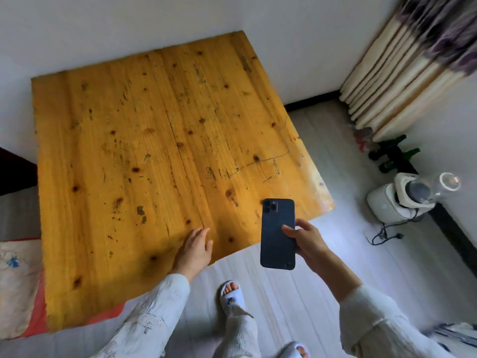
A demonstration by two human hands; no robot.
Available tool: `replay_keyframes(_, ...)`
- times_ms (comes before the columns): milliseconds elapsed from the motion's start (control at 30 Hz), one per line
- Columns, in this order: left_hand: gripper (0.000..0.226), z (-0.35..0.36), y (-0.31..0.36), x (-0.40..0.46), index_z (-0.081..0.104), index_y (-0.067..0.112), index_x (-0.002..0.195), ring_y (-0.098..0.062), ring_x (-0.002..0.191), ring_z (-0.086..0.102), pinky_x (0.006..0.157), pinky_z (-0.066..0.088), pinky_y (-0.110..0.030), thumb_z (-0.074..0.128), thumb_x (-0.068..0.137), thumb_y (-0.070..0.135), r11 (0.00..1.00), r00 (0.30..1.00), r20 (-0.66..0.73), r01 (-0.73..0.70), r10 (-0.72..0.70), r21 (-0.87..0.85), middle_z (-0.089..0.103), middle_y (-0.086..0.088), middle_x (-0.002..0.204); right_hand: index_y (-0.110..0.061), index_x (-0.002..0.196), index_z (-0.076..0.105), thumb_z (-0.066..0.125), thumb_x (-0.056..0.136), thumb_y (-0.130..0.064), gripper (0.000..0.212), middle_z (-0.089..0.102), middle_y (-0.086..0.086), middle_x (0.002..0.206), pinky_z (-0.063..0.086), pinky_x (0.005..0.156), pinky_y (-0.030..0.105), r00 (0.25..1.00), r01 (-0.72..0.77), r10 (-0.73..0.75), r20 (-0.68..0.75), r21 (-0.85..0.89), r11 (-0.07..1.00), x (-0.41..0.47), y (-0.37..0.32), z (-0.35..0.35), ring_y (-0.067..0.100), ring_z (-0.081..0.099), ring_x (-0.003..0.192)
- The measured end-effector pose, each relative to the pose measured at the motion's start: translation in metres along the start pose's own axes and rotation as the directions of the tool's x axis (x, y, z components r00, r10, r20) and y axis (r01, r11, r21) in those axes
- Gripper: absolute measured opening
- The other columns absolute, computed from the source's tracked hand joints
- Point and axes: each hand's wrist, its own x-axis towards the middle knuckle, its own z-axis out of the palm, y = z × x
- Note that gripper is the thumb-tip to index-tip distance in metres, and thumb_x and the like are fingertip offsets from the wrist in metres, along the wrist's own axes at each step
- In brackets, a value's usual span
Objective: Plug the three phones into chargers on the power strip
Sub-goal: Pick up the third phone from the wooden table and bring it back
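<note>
A dark blue phone (277,232) is held back side up, camera lenses pointing away from me, over the near right corner of the wooden table (144,156). My right hand (308,240) grips it by its right edge. My left hand (195,248) rests flat on the table's near edge, fingers apart, holding nothing. No power strip, charger or other phone is in view.
White walls stand behind the table. On the floor to the right are a white appliance with a clear jar (405,200), its black cord (386,235), dark bottles (392,153) and a curtain (410,63). A red and white cushion (18,285) lies at the left.
</note>
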Motion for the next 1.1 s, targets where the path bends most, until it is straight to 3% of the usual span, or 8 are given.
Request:
replay_keyframes(133,0.037,0.014,0.084,-0.029,0.045,0.012,0.13,-0.024,0.125,0.044,0.101,0.03,-0.025,0.042,0.095,0.019,0.968,0.969,0.048,-0.245,0.243,0.048,0.048,-0.01,0.135,-0.007,0.1,0.056,0.056,0.087,-0.007,0.012,0.064,0.017,0.094,0.048,0.071,0.036,0.991,0.123,-0.117,-0.071,0.086,0.989,-0.051,0.01,-0.085,0.028,0.061,0.079)
replay_keyframes(233,0.034,0.038,0.162,-0.064,0.05,0.012,0.127,-0.025,0.121,0.048,0.099,0.031,-0.026,0.044,0.094,0.017,0.894,0.898,0.06,-0.44,0.436,0.086,0.053,-0.01,0.13,-0.01,0.089,0.057,0.057,0.086,-0.006,0.005,0.065,0.013,0.085,0.046,0.064,0.032,0.97,0.201,-0.17,-0.173,0.175,0.964,-0.091,0.039,-0.157,0.025,0.06,0.073)
replay_keyframes(433,0.029,0.132,0.309,-0.179,0.056,0.008,0.12,-0.024,0.11,0.058,0.096,0.042,-0.03,0.048,0.092,0.013,0.694,0.691,0.141,-0.719,0.709,0.04,0.062,-0.012,0.12,-0.012,0.092,0.061,0.059,0.085,-0.01,0.007,0.068,0.011,0.091,0.048,0.074,0.036,0.892,0.318,-0.144,-0.428,0.368,0.874,-0.196,0.154,-0.318,0.025,0.063,0.081)
replay_keyframes(600,0.027,0.255,0.41,-0.303,0.059,0.007,0.116,-0.018,0.094,0.061,0.084,0.041,-0.021,0.051,0.091,0.011,0.5,0.444,0.339,-0.861,0.829,-0.094,0.066,-0.009,0.113,-0.01,0.095,0.06,0.058,0.087,-0.011,0.009,0.066,0.009,0.092,0.054,0.072,0.038,0.724,0.444,0.048,-0.688,0.518,0.731,-0.298,0.285,-0.429,0.024,0.064,0.08)
replay_keyframes(733,0.027,0.354,0.461,-0.403,0.059,0.012,0.117,-0.016,0.095,0.061,0.085,0.044,-0.023,0.05,0.092,0.015,0.336,0.2,0.534,-0.926,0.821,-0.171,0.066,-0.004,0.112,-0.01,0.099,0.06,0.057,0.088,-0.013,0.012,0.068,0.007,0.097,0.052,0.055,0.026,0.534,0.58,0.234,-0.812,0.553,0.598,-0.38,0.385,-0.48,0.018,0.065,0.08)
replay_keyframes(833,0.024,0.421,0.485,-0.471,0.061,0.013,0.113,-0.011,0.091,0.06,0.076,0.039,-0.012,0.05,0.092,0.016,0.217,0.022,0.643,-0.949,0.766,-0.227,0.066,0.0,0.105,-0.008,0.103,0.061,0.058,0.088,-0.012,0.016,0.069,0.01,0.099,0.055,0.063,0.033,0.412,0.673,0.386,-0.826,0.561,0.482,-0.431,0.455,-0.5,0.025,0.067,0.087)
replay_keyframes(933,0.025,0.485,0.508,-0.534,0.059,0.011,0.115,-0.018,0.098,0.063,0.085,0.049,-0.026,0.049,0.092,0.017,0.148,-0.123,0.735,-0.945,0.666,-0.292,0.066,-0.004,0.106,-0.004,0.105,0.059,0.058,0.087,-0.01,0.019,0.069,0.014,0.1,0.052,0.078,0.044,0.292,0.742,0.526,-0.798,0.537,0.402,-0.473,0.513,-0.518,0.03,0.065,0.088)
replay_keyframes(1100,0.027,0.594,0.546,-0.638,0.058,0.013,0.117,-0.014,0.099,0.061,0.086,0.044,-0.022,0.048,0.093,0.02,-0.054,-0.372,0.766,-0.912,0.524,-0.406,0.064,-0.001,0.11,-0.008,0.091,0.059,0.058,0.086,-0.008,0.005,0.067,0.014,0.094,0.047,0.068,0.034,0.134,0.814,0.691,-0.71,0.477,0.332,-0.529,0.596,-0.557,0.025,0.063,0.078)
